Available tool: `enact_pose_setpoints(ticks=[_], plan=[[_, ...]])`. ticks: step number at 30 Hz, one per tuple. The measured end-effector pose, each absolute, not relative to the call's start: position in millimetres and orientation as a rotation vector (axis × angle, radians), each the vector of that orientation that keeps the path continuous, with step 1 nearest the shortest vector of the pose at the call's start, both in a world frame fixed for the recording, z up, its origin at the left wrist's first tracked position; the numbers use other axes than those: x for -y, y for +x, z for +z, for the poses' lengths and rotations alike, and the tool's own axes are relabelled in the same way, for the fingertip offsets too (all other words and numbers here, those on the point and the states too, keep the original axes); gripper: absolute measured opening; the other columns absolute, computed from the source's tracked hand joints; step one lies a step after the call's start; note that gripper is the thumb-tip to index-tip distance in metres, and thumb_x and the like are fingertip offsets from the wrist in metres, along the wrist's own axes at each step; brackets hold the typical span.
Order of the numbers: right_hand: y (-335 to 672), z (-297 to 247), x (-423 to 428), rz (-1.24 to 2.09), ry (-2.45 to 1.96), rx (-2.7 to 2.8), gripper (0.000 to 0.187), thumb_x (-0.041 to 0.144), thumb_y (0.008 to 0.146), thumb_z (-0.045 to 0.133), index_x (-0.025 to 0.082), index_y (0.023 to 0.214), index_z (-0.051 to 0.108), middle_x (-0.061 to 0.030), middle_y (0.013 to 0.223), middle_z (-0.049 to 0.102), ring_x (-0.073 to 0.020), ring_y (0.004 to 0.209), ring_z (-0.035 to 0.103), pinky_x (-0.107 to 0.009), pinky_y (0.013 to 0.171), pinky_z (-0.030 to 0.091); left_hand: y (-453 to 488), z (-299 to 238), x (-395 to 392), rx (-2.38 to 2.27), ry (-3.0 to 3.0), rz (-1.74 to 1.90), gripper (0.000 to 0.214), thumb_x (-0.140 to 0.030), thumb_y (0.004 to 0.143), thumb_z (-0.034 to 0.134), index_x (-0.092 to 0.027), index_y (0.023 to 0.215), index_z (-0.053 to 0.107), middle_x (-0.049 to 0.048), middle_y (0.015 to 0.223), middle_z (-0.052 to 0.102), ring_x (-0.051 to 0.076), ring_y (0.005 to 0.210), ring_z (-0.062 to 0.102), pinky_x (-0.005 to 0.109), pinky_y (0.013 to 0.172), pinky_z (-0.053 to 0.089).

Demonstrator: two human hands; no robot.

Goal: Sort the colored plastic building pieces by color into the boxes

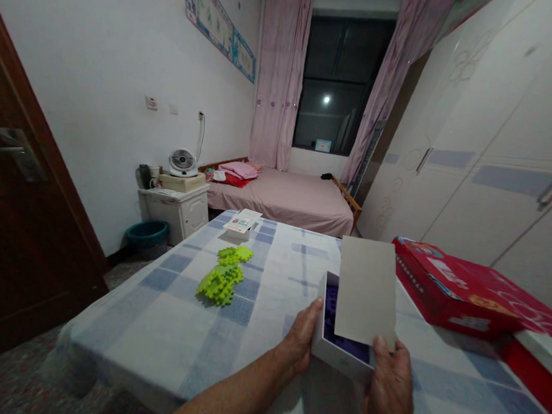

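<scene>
A small white box (336, 356) with purple pieces (331, 312) inside rests on the checked tablecloth (164, 325). My left hand (301, 338) grips the box's left side. My right hand (389, 385) pinches the lower edge of a grey card lid (367, 290), held tilted up over the box. Green foam puzzle pieces (224, 274) lie in a loose pile to the left, apart from both hands.
A red flat box (464, 286) lies at the table's right, beside a white wardrobe (497, 153). A small white box (241, 225) sits at the far edge. Beyond are a pink bed (290, 198), a nightstand with a fan (183, 161), and a brown door (15, 214) at left.
</scene>
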State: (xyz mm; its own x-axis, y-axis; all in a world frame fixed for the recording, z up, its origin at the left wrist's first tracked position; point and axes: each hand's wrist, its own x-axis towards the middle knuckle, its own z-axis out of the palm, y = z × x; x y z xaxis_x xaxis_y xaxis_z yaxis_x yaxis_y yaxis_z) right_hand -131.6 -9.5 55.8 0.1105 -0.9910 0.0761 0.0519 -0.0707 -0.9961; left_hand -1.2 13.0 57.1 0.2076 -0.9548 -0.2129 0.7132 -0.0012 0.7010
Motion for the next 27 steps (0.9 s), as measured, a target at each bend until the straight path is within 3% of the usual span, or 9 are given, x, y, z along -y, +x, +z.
enact_pose_setpoints(ticks=[4, 9, 13, 21, 27], plan=[[-121.9, 79.3, -2.7, -1.106, -1.191, -1.038, 0.051, 0.057, 0.080, 0.055, 0.025, 0.119, 0.049, -0.0013, 0.099, 0.067, -0.0217, 0.089, 0.064, -0.032, 0.074, 0.052, 3.9, 68.5, -22.0, 0.338, 0.381, -1.644, 0.072, -0.066, 0.079, 0.042, -0.005, 0.111, 0.062, 0.0170, 0.100, 0.070, 0.030, 0.100, 0.064, 0.044, 0.094, 0.044], [-115.3, 95.4, -8.3, -1.105, -1.001, -0.807, 0.034, 0.047, 0.079, 0.062, 0.026, 0.104, 0.054, -0.0005, 0.111, 0.065, -0.0205, 0.107, 0.059, -0.037, 0.088, 0.050, 30.4, 81.3, -42.9, 0.236, 0.389, -1.563, 0.057, -0.052, 0.081, 0.046, -0.005, 0.107, 0.063, 0.0150, 0.096, 0.071, 0.029, 0.095, 0.066, 0.043, 0.094, 0.045], [-132.1, 84.5, 5.2, -1.086, -0.947, -0.792, 0.028, 0.044, 0.078, 0.065, 0.025, 0.097, 0.057, -0.0017, 0.106, 0.067, -0.0225, 0.105, 0.060, -0.044, 0.090, 0.050, 76.9, 98.3, -73.5, 0.173, 0.509, -1.392, 0.045, -0.046, 0.083, 0.049, -0.007, 0.100, 0.064, 0.0107, 0.087, 0.072, 0.025, 0.089, 0.068, 0.042, 0.091, 0.048], [-165.2, 46.5, 18.6, -1.019, -0.802, -0.949, 0.044, 0.045, 0.068, 0.073, 0.021, 0.103, 0.060, -0.0028, 0.102, 0.069, -0.0218, 0.099, 0.063, -0.034, 0.084, 0.054, 185.1, 143.2, -150.2, 0.108, 0.971, -0.926, 0.030, -0.032, 0.085, 0.050, -0.008, 0.099, 0.062, 0.0068, 0.069, 0.070, 0.022, 0.062, 0.068, 0.041, 0.067, 0.058], [-162.6, 35.7, 15.2, -0.990, -0.749, -0.964, 0.060, 0.044, 0.061, 0.077, 0.018, 0.112, 0.058, -0.0049, 0.103, 0.069, -0.0270, 0.101, 0.062, -0.035, 0.079, 0.057, 214.5, 153.8, -162.5, 0.053, 1.138, -0.864, 0.030, -0.028, 0.086, 0.049, -0.007, 0.105, 0.060, 0.0068, 0.069, 0.069, 0.019, 0.057, 0.067, 0.036, 0.061, 0.058]])
